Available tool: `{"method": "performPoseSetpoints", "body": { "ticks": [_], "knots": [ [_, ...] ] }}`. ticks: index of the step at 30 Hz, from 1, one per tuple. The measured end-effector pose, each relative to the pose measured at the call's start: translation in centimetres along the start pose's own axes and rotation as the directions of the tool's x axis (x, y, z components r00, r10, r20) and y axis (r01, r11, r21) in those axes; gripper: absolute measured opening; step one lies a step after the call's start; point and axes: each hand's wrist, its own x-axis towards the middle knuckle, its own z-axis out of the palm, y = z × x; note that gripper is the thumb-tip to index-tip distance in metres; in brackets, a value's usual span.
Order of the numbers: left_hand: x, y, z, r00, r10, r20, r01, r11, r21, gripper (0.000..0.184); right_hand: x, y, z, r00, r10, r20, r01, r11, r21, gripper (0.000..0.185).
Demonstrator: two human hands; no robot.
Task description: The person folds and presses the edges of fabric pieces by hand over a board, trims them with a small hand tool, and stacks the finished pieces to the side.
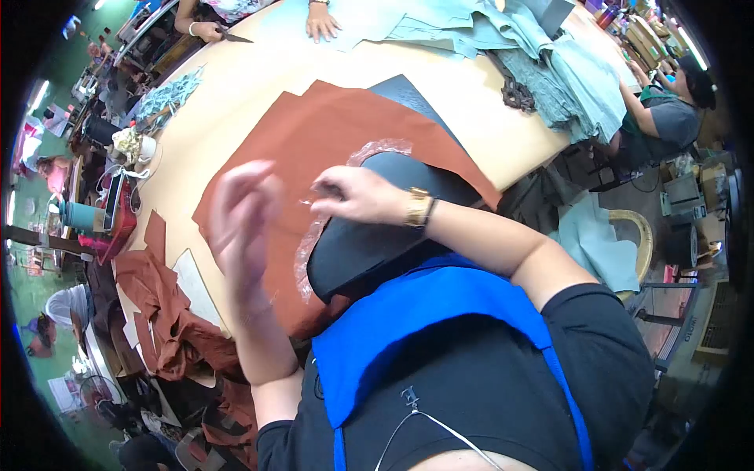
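My left hand (247, 216) is raised over the left part of a reddish-brown leather sheet (314, 118). Motion smears its fingers, so I cannot tell whether they hold anything. Fingers curled together, my right hand (361, 195) hovers at or just above a black curved panel (377, 220); anything in its grip is hidden. Crinkled clear plastic (308, 267) shows along the panel's outer edge, between it and the brown leather. A dark sheet (412, 98) pokes out from beneath the brown leather at the far side.
Light-blue leather (581, 78) is heaped at the table's far right. Across the table, another person's hand (208, 31) holds a knife (237, 38). Crumpled brown leather (169, 314) hangs over the left edge, near a red basket (122, 212). A seated person (667, 118) is at right.
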Motion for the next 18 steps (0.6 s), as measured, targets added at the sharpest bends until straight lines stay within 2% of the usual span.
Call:
{"method": "performPoseSetpoints", "body": {
  "ticks": [1,2,4,5,6,8,11,14,18],
  "knots": [
    [1.5,-2.7,0.8,0.995,-0.065,0.071,0.050,0.978,0.200,0.035,-1.1,-0.2,-1.2,0.981,0.193,-0.009,-0.185,0.955,0.230,0.045],
    [2.4,-6.6,0.8,0.986,-0.140,0.090,0.103,0.939,0.327,0.030,-2.2,-0.4,-2.3,0.925,0.378,0.027,-0.350,0.826,0.441,0.047],
    [2.0,-11.8,1.6,0.946,-0.309,0.098,0.213,0.819,0.533,0.026,-4.0,0.4,-4.3,0.813,0.545,0.204,-0.461,0.388,0.798,0.051],
    [2.2,-12.7,1.8,0.975,-0.108,0.193,-0.057,0.720,0.692,0.024,-4.7,0.8,-4.4,0.726,0.647,0.233,-0.454,0.196,0.869,0.049],
    [2.5,-13.0,2.1,0.942,0.070,0.329,-0.313,0.535,0.785,0.022,-5.2,0.7,-4.9,0.689,0.677,0.258,-0.437,0.104,0.893,0.046],
    [2.6,-13.3,2.7,0.956,0.067,0.286,-0.279,0.509,0.815,0.015,-5.6,1.8,-4.9,0.651,0.704,0.283,-0.410,0.013,0.912,0.042],
    [2.7,-14.2,2.7,0.972,0.044,0.232,-0.224,0.479,0.848,0.011,-5.2,1.5,-5.2,0.622,0.684,0.382,-0.466,-0.070,0.882,0.036],
    [2.4,-14.6,2.5,0.985,0.086,0.153,-0.173,0.602,0.779,0.009,-4.4,1.8,-5.4,0.633,0.601,0.488,-0.496,-0.168,0.852,0.035],
    [2.4,-14.7,2.4,0.996,0.055,0.069,-0.088,0.715,0.693,0.008,-3.6,2.3,-5.1,0.634,0.587,0.503,-0.459,-0.238,0.856,0.036]
  ]
}}
